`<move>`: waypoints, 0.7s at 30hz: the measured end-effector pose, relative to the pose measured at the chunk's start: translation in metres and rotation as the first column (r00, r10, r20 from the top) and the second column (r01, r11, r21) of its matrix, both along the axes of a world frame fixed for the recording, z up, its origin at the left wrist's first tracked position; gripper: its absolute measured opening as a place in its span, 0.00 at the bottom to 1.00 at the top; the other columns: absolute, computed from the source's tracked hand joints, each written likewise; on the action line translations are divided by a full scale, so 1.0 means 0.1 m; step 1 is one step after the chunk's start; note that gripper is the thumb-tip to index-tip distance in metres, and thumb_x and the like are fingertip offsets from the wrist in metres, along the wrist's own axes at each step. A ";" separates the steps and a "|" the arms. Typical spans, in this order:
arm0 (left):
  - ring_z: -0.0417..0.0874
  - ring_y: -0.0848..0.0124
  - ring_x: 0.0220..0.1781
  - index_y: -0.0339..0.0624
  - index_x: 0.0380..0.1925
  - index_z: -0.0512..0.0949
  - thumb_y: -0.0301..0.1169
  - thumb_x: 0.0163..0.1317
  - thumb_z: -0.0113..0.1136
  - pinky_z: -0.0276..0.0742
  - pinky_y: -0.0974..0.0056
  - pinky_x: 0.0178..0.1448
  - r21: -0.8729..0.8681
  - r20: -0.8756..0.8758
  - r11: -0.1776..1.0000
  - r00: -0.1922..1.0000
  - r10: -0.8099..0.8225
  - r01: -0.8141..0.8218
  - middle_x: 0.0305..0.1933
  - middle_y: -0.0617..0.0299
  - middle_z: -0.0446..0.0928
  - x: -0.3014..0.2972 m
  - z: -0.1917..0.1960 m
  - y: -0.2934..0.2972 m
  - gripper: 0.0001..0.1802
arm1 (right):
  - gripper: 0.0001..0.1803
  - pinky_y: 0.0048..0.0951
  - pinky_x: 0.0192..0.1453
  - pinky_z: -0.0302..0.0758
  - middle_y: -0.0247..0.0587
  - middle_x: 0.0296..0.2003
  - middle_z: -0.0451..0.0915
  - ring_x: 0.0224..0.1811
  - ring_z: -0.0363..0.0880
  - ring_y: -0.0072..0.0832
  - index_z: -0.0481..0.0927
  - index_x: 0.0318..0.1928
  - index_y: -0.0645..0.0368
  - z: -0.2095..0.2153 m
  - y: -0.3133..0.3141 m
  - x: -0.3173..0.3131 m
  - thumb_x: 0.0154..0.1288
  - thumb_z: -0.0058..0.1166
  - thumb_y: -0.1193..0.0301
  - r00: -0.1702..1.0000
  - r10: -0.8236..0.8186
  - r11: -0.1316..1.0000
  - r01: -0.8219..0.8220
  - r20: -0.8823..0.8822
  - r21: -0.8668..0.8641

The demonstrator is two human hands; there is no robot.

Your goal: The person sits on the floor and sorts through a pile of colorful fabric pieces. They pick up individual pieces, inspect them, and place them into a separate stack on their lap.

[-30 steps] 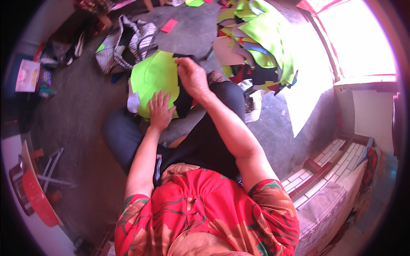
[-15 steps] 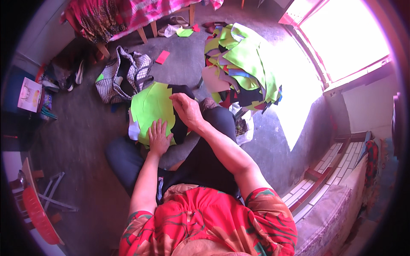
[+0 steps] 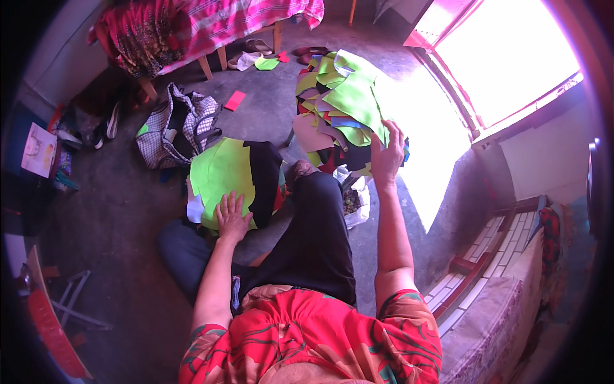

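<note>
My left hand (image 3: 231, 219) lies flat, fingers spread, on a lime-green fabric piece (image 3: 220, 173). That piece tops a stack in front of my lap, with a black piece (image 3: 263, 185) showing along its right side and a pale one (image 3: 194, 208) at its left. My right hand (image 3: 387, 157) is stretched out at the right edge of a tall heap of fabric pieces (image 3: 352, 96) in lime, grey, black, red and blue. Its fingers point up and are apart, with nothing visible in them; whether they touch the heap I cannot tell.
A checkered bag (image 3: 153, 131) sits open beyond the stack. A red piece (image 3: 235, 100) lies on the floor near it. Behind my right knee is a white plastic bag (image 3: 359, 208). Shoes (image 3: 259, 46) stand by a cloth-covered bed (image 3: 211, 29). Bright light enters through a doorway (image 3: 511, 57).
My right hand has moved from above the lime stack rightward to the heap's edge. My left hand stays on the lime piece. The view has shifted slightly.
</note>
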State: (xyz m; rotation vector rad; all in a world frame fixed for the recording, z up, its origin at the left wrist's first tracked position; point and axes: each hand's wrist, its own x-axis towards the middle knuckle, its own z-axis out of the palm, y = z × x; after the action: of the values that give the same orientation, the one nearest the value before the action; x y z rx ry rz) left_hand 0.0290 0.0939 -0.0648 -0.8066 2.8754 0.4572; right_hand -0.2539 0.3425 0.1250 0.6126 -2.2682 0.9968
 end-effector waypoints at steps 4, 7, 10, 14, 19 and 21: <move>0.35 0.58 0.75 0.51 0.68 0.51 0.49 0.62 0.49 0.29 0.49 0.74 0.000 0.030 1.000 0.999 -0.016 0.016 0.74 0.59 0.40 -0.02 0.04 -0.02 0.37 | 0.33 0.45 0.64 0.59 0.49 0.59 0.67 0.61 0.64 0.45 0.67 0.59 0.53 -0.17 0.20 -0.31 0.52 0.62 0.63 0.989 -0.142 0.970 0.128 0.051 0.206; 0.35 0.58 0.75 0.50 0.67 0.51 0.49 0.61 0.50 0.29 0.49 0.74 0.002 0.018 1.000 1.000 -0.024 0.024 0.74 0.59 0.40 -0.02 0.06 -0.01 0.37 | 0.35 0.44 0.64 0.59 0.48 0.60 0.66 0.62 0.63 0.45 0.67 0.60 0.54 -0.34 0.26 -0.43 0.50 0.63 0.61 0.983 -0.136 0.959 0.100 0.120 0.264; 0.35 0.58 0.75 0.50 0.67 0.51 0.48 0.61 0.50 0.29 0.49 0.74 0.011 0.022 1.000 0.999 -0.024 0.024 0.74 0.59 0.40 -0.02 0.10 -0.01 0.37 | 0.32 0.46 0.64 0.59 0.45 0.59 0.68 0.62 0.65 0.43 0.70 0.58 0.51 -0.44 0.24 -0.45 0.52 0.61 0.60 0.985 -0.151 0.958 0.124 0.086 0.259; 0.36 0.59 0.75 0.49 0.67 0.52 0.46 0.60 0.52 0.30 0.50 0.74 0.009 0.000 1.000 1.000 -0.023 0.023 0.73 0.59 0.41 -0.01 0.07 0.00 0.38 | 0.26 0.52 0.64 0.58 0.42 0.57 0.71 0.60 0.67 0.40 0.73 0.55 0.47 -0.55 0.20 -0.46 0.55 0.58 0.59 0.981 -0.193 0.949 0.190 -0.010 0.251; 0.35 0.59 0.75 0.49 0.67 0.51 0.48 0.61 0.51 0.29 0.49 0.74 -0.004 0.028 1.000 0.999 -0.028 0.028 0.74 0.59 0.40 -0.01 0.07 0.00 0.37 | 0.22 0.54 0.60 0.62 0.42 0.55 0.72 0.58 0.69 0.40 0.74 0.53 0.47 -0.56 0.17 -0.46 0.57 0.55 0.59 0.972 -0.227 0.931 0.235 -0.061 0.278; 0.35 0.59 0.75 0.49 0.67 0.52 0.48 0.61 0.50 0.29 0.49 0.74 -0.012 0.035 1.000 0.999 -0.027 0.027 0.74 0.59 0.40 -0.01 0.07 0.00 0.37 | 0.19 0.51 0.57 0.65 0.40 0.53 0.74 0.56 0.71 0.39 0.76 0.50 0.47 -0.50 0.16 -0.44 0.57 0.55 0.61 0.971 -0.227 0.930 0.239 -0.077 0.278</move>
State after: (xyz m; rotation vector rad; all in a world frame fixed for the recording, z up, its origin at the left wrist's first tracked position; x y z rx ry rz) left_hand 0.0279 0.0939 -0.0575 -0.7687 2.8561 0.4183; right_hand -0.2979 0.3582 0.0750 0.4604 -2.3976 0.5399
